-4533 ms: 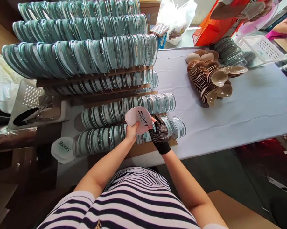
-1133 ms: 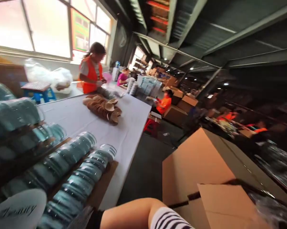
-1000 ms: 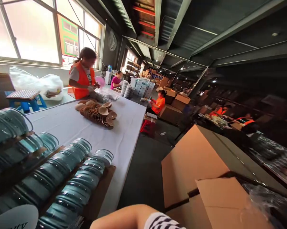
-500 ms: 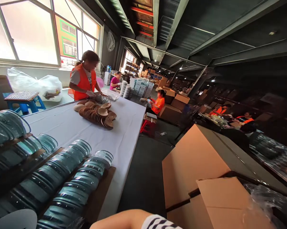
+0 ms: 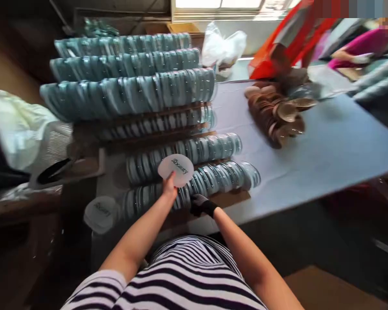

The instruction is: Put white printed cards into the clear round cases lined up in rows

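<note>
- Workshop bench scene, blurry frame: long table (image 5: 326,146) with pale cloth, window at the back.
- Far left: white plastic bag (image 5: 13,125) and a perforated white basket (image 5: 56,144) beside the stacks.
- Lower left: second round card (image 5: 101,212) with script print, lying at the end of the nearest row.
- Centre-left: rows of clear teal round cases (image 5: 132,92), standing on edge, tiered on cardboard strips; nearest row (image 5: 220,178) at the table edge.
- Left hand (image 5: 170,188), bare: fingers pinching the lower rim of a round printed card (image 5: 176,169), held just above the nearest rows.
- Right hand (image 5: 200,204), dark dotted glove: resting against the nearest row; fingers hidden, cannot tell whether curled or spread.
- Right of centre: pile of brown cup-shaped pads (image 5: 274,116) on the cloth, well apart from both hands.
- Top right: another person in an orange vest (image 5: 287,38), blurred.
- Risk, my read: cases stand on edge and packed, so a nudge from the gloved hand could topple the row off the table edge; the thin pinch could let the card slip.
</note>
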Tool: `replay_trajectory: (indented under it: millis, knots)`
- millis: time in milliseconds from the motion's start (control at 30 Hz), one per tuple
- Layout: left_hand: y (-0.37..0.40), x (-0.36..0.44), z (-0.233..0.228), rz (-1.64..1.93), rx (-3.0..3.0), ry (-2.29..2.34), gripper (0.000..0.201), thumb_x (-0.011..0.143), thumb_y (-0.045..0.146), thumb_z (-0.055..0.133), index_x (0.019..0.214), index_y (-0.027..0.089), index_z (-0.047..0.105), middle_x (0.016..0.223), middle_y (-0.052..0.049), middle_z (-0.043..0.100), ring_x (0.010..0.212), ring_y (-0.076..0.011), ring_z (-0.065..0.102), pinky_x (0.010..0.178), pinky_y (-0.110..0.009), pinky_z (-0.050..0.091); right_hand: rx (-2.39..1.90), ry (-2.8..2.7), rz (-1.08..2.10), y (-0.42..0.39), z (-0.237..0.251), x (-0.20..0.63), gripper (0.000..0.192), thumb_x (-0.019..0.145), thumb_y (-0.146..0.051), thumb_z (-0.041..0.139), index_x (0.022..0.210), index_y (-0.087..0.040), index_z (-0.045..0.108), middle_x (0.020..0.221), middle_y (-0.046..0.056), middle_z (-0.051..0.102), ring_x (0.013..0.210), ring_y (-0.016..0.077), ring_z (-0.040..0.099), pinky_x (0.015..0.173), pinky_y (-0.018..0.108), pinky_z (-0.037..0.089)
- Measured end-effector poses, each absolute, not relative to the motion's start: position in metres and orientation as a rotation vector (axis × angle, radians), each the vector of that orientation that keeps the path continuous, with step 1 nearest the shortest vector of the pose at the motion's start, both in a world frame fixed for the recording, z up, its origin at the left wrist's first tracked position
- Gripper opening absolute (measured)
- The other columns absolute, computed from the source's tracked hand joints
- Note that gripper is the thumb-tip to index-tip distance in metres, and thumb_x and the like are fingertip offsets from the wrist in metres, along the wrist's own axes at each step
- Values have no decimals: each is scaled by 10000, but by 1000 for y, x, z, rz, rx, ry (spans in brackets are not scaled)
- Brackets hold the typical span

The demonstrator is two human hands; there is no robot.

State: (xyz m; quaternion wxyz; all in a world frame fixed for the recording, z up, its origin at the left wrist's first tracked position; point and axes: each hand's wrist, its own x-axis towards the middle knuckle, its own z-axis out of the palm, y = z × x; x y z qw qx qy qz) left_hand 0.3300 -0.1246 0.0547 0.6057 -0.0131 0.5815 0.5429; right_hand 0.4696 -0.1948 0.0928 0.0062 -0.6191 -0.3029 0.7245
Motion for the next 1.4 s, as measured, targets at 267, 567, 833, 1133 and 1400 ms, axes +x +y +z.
replay_trajectory:
  millis: [267,567,833,1133,1400]
  knots:
    - [-124,345,48,1335,-43,1237,300,710,130,791,997,141,701,1037,-105,748,1001,-232,695,974,-414,513,-2118,-1431,1081,-150,93,486,297,916,-337,447,1037,-173,663,1086,126,713,1035,213,655,938,342,501]
    - [-132,325,65,1321,77,1189,441,596,237,879,1002,169,720,1001,-72,758,973,-237,699,961,-389,517,-1948,-1702,829,-136,114,452,353,908,-339,468,1105,-164,704,988,108,734,914,215,674,801,296,528]
    - [-108,274,49,1291,-96,1258,360,638,143,856,965,168,708,1016,-90,758,1056,-264,684,966,-440,532,-2328,-2278,982,-248,153,452,482,966,-304,410,1438,-259,497,867,76,757,768,223,715,633,259,456]
    - [-116,271,37,1322,-164,1240,301,684,120,819,960,159,705,980,-89,759,985,-244,705,940,-437,548,-2436,-2356,1121,-212,103,392,409,991,-339,387,1360,-214,514,1052,126,739,953,254,716,735,315,475]
    - [-112,267,38,1305,-251,1228,245,731,103,776,957,159,700,950,-88,761,995,-248,706,930,-433,555,-2431,-2177,1161,-213,94,402,285,983,-263,409,1122,-192,647,1086,106,731,1010,198,691,772,251,459]
